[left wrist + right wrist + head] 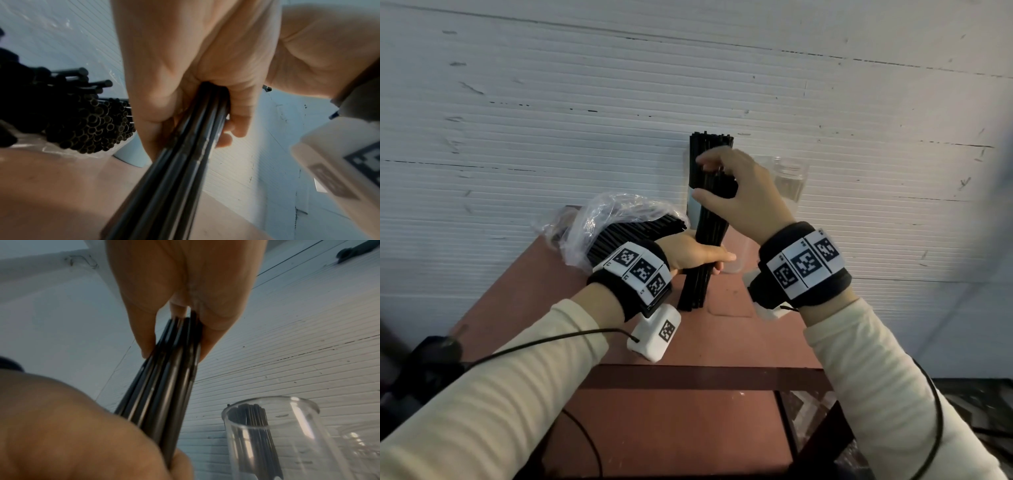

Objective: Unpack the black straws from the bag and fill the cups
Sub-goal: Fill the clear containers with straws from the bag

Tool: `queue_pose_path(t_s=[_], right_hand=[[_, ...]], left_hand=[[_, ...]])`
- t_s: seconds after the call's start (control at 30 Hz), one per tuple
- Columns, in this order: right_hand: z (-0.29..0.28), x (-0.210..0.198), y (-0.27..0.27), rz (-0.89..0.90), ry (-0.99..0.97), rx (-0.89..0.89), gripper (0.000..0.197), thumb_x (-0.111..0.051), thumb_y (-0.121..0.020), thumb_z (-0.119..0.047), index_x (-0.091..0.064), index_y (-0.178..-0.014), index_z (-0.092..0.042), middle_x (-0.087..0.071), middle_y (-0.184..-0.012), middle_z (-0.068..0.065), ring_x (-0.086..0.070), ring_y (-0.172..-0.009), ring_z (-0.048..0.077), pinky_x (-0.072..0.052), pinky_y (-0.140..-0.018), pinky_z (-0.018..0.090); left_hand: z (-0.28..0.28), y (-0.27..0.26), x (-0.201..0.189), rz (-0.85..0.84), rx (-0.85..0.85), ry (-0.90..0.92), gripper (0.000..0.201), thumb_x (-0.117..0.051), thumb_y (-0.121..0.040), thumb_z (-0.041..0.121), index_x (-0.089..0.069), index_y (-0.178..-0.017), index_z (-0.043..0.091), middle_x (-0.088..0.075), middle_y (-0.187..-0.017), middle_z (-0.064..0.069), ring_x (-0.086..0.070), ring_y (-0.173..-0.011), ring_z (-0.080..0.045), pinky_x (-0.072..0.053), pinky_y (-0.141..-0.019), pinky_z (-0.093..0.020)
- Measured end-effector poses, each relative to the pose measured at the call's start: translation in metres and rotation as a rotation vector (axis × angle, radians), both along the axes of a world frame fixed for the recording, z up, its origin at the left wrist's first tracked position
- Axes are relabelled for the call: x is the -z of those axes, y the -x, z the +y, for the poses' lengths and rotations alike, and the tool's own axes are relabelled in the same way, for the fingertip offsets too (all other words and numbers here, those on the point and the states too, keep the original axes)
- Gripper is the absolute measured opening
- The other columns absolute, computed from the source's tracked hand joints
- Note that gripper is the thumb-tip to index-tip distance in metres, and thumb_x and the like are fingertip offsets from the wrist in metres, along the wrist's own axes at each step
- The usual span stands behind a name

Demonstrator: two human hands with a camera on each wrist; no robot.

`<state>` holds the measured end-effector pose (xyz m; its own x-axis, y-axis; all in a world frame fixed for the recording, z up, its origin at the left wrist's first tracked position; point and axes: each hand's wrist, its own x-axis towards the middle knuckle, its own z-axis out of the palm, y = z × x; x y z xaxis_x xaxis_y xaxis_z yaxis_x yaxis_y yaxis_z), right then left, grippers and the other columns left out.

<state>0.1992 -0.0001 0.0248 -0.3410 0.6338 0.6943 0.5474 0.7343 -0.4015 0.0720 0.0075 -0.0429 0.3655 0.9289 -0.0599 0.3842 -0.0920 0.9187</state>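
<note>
Head view, both hands' fingers clamped on black straws (709, 219) (wristband markers unreadable).

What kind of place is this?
Probably a makeshift work corner, not a kitchen: a small reddish table pushed against a scuffed white ribbed wall, with a cable trailing off it.

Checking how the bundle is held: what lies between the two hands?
Only the straw bundle spans between left hand and right hand, seen in the head view.

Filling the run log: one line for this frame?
left hand: grips black straw bundle | right hand: pinches bundle top | clear plastic cup: some straws
</note>
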Motion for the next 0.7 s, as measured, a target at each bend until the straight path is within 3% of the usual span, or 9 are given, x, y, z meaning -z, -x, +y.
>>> queue_pose_path(t_s=[0.1, 0.2, 0.27, 0.33, 0.4, 0.47, 0.6, 0.63, 0.7], right_hand=[[-0.008, -0.009, -0.011, 0.143, 0.05, -0.003, 0.058, -0.078, -0.078, -0.033, -0.05, -0.128, -0.021, -0.057, -0.118, -0.001, -0.057, -0.1, 0.009, -0.045, -0.084, 0.008], [-0.012, -0.013, -0.021, 0.196, 0.14, 0.034, 0.073, -0.079, -0.072, -0.048, -0.043, -0.131, -0.026, -0.052, -0.121, -0.003, -0.055, -0.098, 0.008, -0.047, -0.079, 0.013], [-0.012, -0.012, -0.024, 0.145, 0.222, 0.04, 0.07, -0.076, -0.068, -0.059, -0.049, -0.124, -0.028, -0.052, -0.119, -0.001, -0.052, -0.092, 0.006, -0.043, -0.075, 0.011], [-0.014, -0.009, -0.024, 0.081, 0.315, -0.053, 0.061, -0.075, -0.067, -0.062, -0.058, -0.112, -0.025, -0.057, -0.112, 0.003, -0.055, -0.093, 0.009, -0.043, -0.077, 0.016], [-0.02, -0.007, -0.023, 0.016, 0.425, -0.194, 0.05, -0.078, -0.074, -0.047, -0.063, -0.113, -0.019, -0.064, -0.107, 0.001, -0.061, -0.098, 0.01, -0.048, -0.082, 0.02], [-0.025, -0.005, -0.02, -0.049, 0.46, -0.267, 0.036, -0.078, -0.079, -0.031, -0.067, -0.111, -0.021, -0.067, -0.096, 0.003, -0.064, -0.091, 0.01, -0.05, -0.08, 0.02], [-0.028, -0.009, -0.021, 0.027, 0.36, -0.315, 0.009, -0.073, -0.083, -0.007, -0.069, -0.089, -0.002, -0.067, -0.082, 0.002, -0.065, -0.08, 0.011, -0.051, -0.074, 0.022], [-0.028, -0.014, -0.023, 0.069, 0.344, -0.322, 0.007, -0.07, -0.084, -0.002, -0.066, -0.086, 0.002, -0.066, -0.08, 0.005, -0.064, -0.076, 0.012, -0.052, -0.071, 0.023], [-0.027, -0.027, -0.03, 0.183, 0.31, -0.318, 0.003, -0.066, -0.085, 0.004, -0.063, -0.084, 0.004, -0.063, -0.074, 0.002, -0.06, -0.067, 0.007, -0.048, -0.061, 0.019]], left_hand=[[-0.001, 0.004, -0.007, -0.003, -0.029, -0.02, 0.033, -0.069, -0.083, 0.039, -0.06, -0.065, 0.013, -0.064, -0.067, 0.0, -0.068, -0.094, -0.027, -0.046, -0.101, -0.038], [-0.012, 0.008, -0.026, -0.075, 0.03, -0.027, 0.031, -0.063, -0.092, 0.029, -0.055, -0.068, 0.013, -0.059, -0.07, -0.003, -0.068, -0.096, -0.03, -0.052, -0.089, -0.032], [-0.021, 0.01, -0.038, -0.056, 0.146, -0.055, 0.028, -0.061, -0.094, 0.023, -0.054, -0.07, 0.012, -0.056, -0.072, -0.005, -0.066, -0.089, -0.026, -0.053, -0.079, -0.025], [-0.03, 0.01, -0.047, -0.009, 0.259, -0.058, 0.026, -0.06, -0.094, 0.015, -0.054, -0.069, 0.009, -0.055, -0.07, -0.006, -0.065, -0.078, -0.02, -0.054, -0.076, -0.024], [-0.036, 0.009, -0.054, 0.037, 0.355, -0.042, 0.028, -0.059, -0.094, 0.008, -0.054, -0.066, 0.007, -0.055, -0.065, -0.004, -0.062, -0.069, -0.014, -0.055, -0.076, -0.024], [-0.038, 0.01, -0.057, 0.077, 0.425, -0.028, 0.027, -0.059, -0.093, 0.007, -0.055, -0.066, 0.005, -0.055, -0.065, -0.005, -0.061, -0.069, -0.014, -0.053, -0.072, -0.022], [-0.034, 0.007, -0.059, 0.026, 0.424, -0.077, 0.026, -0.063, -0.09, 0.005, -0.057, -0.065, 0.006, -0.058, -0.061, 0.002, -0.058, -0.062, -0.007, -0.049, -0.065, -0.018], [-0.032, 0.004, -0.06, -0.014, 0.386, -0.119, 0.021, -0.065, -0.089, 0.007, -0.06, -0.068, 0.008, -0.06, -0.061, 0.006, -0.058, -0.062, -0.005, -0.049, -0.064, -0.017], [-0.028, -0.001, -0.061, -0.116, 0.231, -0.232, 0.013, -0.074, -0.083, 0.014, -0.065, -0.091, 0.018, -0.065, -0.073, 0.012, -0.062, -0.069, -0.004, -0.05, -0.066, -0.02]])
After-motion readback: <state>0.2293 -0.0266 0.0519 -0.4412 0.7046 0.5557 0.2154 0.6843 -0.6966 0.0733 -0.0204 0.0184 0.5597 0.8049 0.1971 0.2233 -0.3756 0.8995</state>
